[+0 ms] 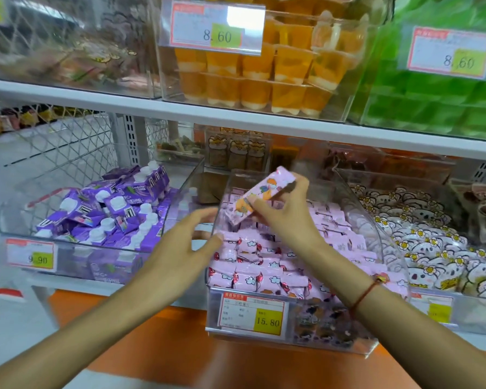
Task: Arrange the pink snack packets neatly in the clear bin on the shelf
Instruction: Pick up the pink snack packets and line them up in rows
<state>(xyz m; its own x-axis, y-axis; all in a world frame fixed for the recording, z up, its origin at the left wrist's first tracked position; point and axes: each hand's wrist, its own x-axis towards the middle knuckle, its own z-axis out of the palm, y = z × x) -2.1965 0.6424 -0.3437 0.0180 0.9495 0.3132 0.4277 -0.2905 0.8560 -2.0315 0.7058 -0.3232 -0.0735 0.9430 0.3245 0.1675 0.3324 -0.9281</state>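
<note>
A clear bin (371, 220) on the lower shelf is full of small pink snack packets (253, 265), stacked in rows at the front and looser toward the back. My right hand (284, 214) holds one pink packet (260, 196) with an orange cartoon figure, tilted, above the bin's back left part. My left hand (185, 248) is at the bin's left wall, fingers spread and holding nothing, with the fingertips reaching over the rim near the pink packets.
A price tag reading 15.80 (251, 315) hangs on the bin's front. A bin of purple pouches (107, 209) stands to the left, a bin of white bear packets (438, 248) to the right. The upper shelf (236, 113) overhangs with orange cups (264, 80) and green packs (432, 102).
</note>
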